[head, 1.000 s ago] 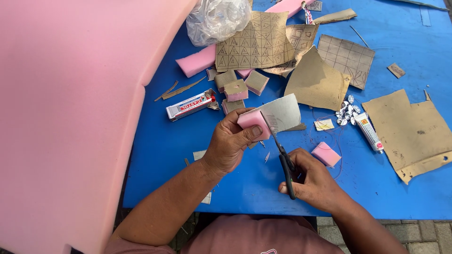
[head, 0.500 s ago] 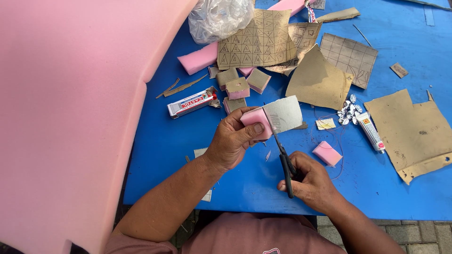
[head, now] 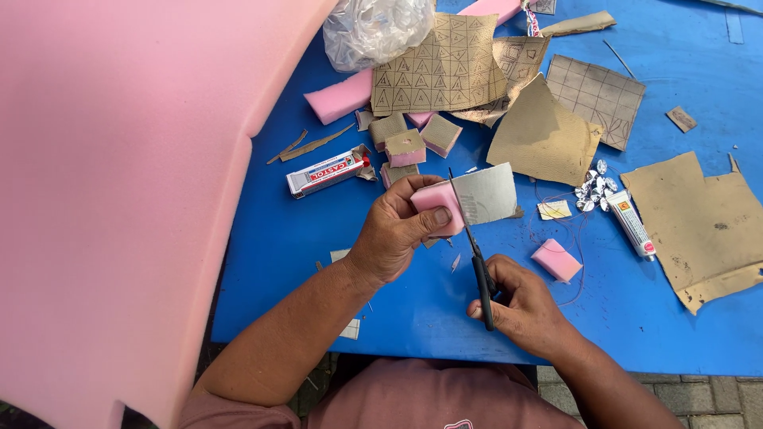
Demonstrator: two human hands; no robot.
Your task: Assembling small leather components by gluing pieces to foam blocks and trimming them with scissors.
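Observation:
My left hand (head: pixel 397 232) grips a pink foam block (head: pixel 439 203) with a grey sheet (head: pixel 486 193) stuck to it, held just above the blue table (head: pixel 286 262). My right hand (head: pixel 520 304) holds black scissors (head: pixel 479 266). Their blades point up along the seam between the foam and the grey sheet. A small pink foam piece (head: pixel 556 260) lies on the table right of the scissors.
A large pink foam slab (head: pixel 119 183) fills the left side. Several brown sandpaper sheets (head: pixel 544 135) cover the table's far half, with foam cubes (head: pixel 407 147), a glue box (head: pixel 327 171), a glue tube (head: pixel 633 224), a plastic bag (head: pixel 373 28) and foil scraps (head: pixel 592 189).
The scissors have crept slightly up along the foam's edge. Both hands stay almost in the same place.

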